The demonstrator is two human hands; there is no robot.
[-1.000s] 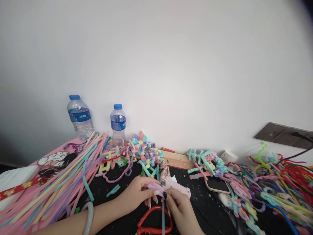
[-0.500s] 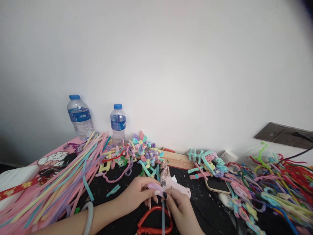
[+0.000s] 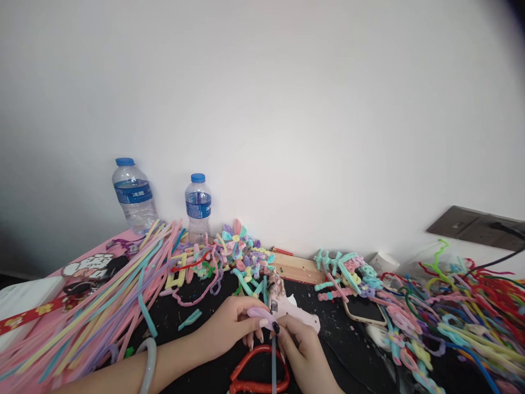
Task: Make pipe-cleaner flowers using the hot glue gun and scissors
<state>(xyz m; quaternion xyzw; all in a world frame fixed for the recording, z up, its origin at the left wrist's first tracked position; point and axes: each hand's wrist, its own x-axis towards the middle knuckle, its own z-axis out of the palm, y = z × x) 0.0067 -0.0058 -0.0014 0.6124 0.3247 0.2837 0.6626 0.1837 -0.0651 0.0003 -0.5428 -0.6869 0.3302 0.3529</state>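
Between my two hands is a folded lilac pipe cleaner [image 3: 260,313], pinched at both ends. My left hand [image 3: 233,326] closes thumb and fingers around its left part. The fingertips of my right hand [image 3: 301,350] press on its right end, close beside the left thumb. Just behind the hands lies a pale pink glue gun [image 3: 296,313], with a clear glue stick [image 3: 274,365] running toward me beneath the fingers. Red-handled scissors [image 3: 238,374] rest on the black mat under the hands; their blades are hidden.
Long pastel pipe cleaners [image 3: 102,306] spread over the left side. Two water bottles [image 3: 198,210] stand by the wall. Finished pipe-cleaner flowers [image 3: 237,239] pile up behind the mat. A phone [image 3: 365,310], a paper cup [image 3: 385,262] and colourful pipe cleaners [image 3: 484,317] lie to the right.
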